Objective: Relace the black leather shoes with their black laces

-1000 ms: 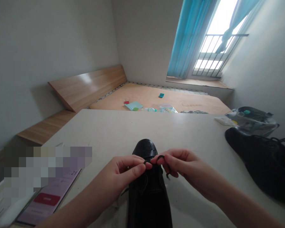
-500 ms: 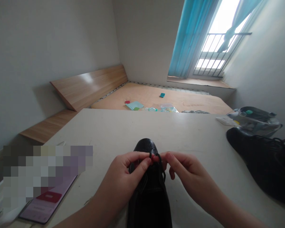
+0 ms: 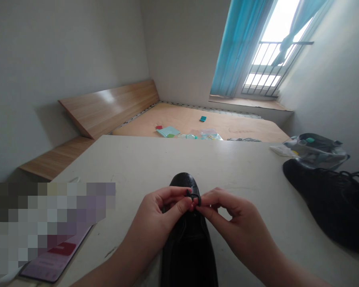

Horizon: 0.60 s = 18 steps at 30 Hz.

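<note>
A black leather shoe [image 3: 184, 180] lies on the white table with its toe pointing away from me. Over its upper, a black shoelace [image 3: 195, 196] is bent in a small loop between my two hands. My left hand [image 3: 164, 213] pinches the lace from the left with thumb and index finger. From the right, my right hand [image 3: 230, 211] closes thumb and index finger on the same lace. The fingertips almost meet, and they hide part of the lace and the shoe's eyelets.
Another black shoe [image 3: 326, 199] stands at the right, before a clear plastic bag [image 3: 323, 149]. At the left lies a phone [image 3: 52, 263], partly covered by a blurred patch. Beyond the white table [image 3: 131, 155] is a bed board [image 3: 179, 113] with small packets and a bottle.
My right thumb and fingers have come together on the lace, where the fingers were looser and the lace hung down the shoe's right side. My left hand keeps its pinch. The view shifted slightly.
</note>
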{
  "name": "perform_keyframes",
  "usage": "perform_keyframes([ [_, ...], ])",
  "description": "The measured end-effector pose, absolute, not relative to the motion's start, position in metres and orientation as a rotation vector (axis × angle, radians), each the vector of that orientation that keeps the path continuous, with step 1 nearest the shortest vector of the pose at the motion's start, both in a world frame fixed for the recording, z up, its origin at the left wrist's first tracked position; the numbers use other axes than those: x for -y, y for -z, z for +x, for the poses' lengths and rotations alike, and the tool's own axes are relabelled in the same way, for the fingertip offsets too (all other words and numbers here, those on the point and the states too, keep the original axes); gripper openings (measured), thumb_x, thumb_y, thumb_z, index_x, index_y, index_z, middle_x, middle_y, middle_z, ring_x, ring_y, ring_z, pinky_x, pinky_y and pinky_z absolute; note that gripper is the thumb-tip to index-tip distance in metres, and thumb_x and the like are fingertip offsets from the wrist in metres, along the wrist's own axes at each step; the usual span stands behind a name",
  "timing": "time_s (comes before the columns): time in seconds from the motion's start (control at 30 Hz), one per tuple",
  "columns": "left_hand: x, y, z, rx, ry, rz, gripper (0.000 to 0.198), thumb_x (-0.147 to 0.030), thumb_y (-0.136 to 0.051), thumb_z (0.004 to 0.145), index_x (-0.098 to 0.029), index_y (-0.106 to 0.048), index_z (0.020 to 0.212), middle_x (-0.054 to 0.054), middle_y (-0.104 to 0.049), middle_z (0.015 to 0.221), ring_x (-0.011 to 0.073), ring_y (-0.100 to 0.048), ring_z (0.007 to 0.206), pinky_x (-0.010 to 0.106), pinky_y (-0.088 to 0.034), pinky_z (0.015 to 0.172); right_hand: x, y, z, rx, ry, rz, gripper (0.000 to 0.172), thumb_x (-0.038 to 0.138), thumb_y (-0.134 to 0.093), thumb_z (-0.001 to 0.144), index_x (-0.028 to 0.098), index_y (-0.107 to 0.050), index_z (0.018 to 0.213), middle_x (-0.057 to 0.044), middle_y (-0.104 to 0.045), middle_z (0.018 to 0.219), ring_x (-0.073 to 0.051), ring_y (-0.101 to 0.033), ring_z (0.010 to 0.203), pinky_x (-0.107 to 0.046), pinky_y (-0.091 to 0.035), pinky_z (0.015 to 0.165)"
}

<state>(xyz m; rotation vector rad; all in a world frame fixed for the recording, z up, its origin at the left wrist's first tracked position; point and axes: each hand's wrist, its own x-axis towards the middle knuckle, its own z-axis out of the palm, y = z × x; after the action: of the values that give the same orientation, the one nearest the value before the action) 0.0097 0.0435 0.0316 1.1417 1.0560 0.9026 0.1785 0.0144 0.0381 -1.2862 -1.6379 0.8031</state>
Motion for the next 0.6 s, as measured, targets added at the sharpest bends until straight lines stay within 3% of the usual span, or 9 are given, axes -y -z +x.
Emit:
perform_keyframes([
  [0.13,-0.042,-0.032,0.008,-1.055,-0.885,1.252,0.027,-0.042,-0.068,0.077,-0.015,-0.073,0.081,0.005,-0.075,0.079,0.0205,-0.066,0.079,0.028,-0.050,0.075,-0.012,-0.037,0.174,1.674,-0.675,-1.220,0.008,0.019,-0.066,0.083,0.023,-0.067,0.076,0.001,-0.068,0.072,-0.015,-0.061,0.067,-0.026,-0.048,0.062],
  [0.3,-0.037,-0.035,0.009,-1.152,-0.850,1.436,0.030,-0.044,-0.061,0.081,-0.017,-0.073,0.086,0.005,-0.074,0.081,0.0225,-0.065,0.079,0.031,-0.048,0.071,-0.013,-0.039,0.173,1.670,-0.703,-1.227,0.012,0.017,-0.065,0.083,0.025,-0.072,0.089,0.000,-0.071,0.078,-0.016,-0.062,0.070,-0.027,-0.049,0.064],
  [0.43,-0.031,-0.034,0.008,-1.143,-0.891,1.569,0.027,-0.037,-0.055,0.085,-0.018,-0.072,0.094,0.005,-0.072,0.094,0.0226,-0.064,0.089,0.032,-0.046,0.080,-0.016,-0.040,0.174,1.695,-0.749,-1.212,0.013,0.017,-0.063,0.084,0.025,-0.073,0.084,0.001,-0.070,0.075,-0.015,-0.060,0.070,-0.027,-0.047,0.064],
  [0.6,-0.025,-0.033,0.006,-1.106,-0.930,1.582,0.024,-0.038,-0.061,0.084,-0.020,-0.073,0.095,0.003,-0.068,0.087,0.0205,-0.062,0.085,0.030,-0.045,0.077,-0.019,-0.038,0.170,1.664,-0.693,-1.277,0.010,0.015,-0.063,0.078,0.024,-0.065,0.083,0.002,-0.067,0.073,-0.015,-0.058,0.069,-0.026,-0.045,0.061],
])
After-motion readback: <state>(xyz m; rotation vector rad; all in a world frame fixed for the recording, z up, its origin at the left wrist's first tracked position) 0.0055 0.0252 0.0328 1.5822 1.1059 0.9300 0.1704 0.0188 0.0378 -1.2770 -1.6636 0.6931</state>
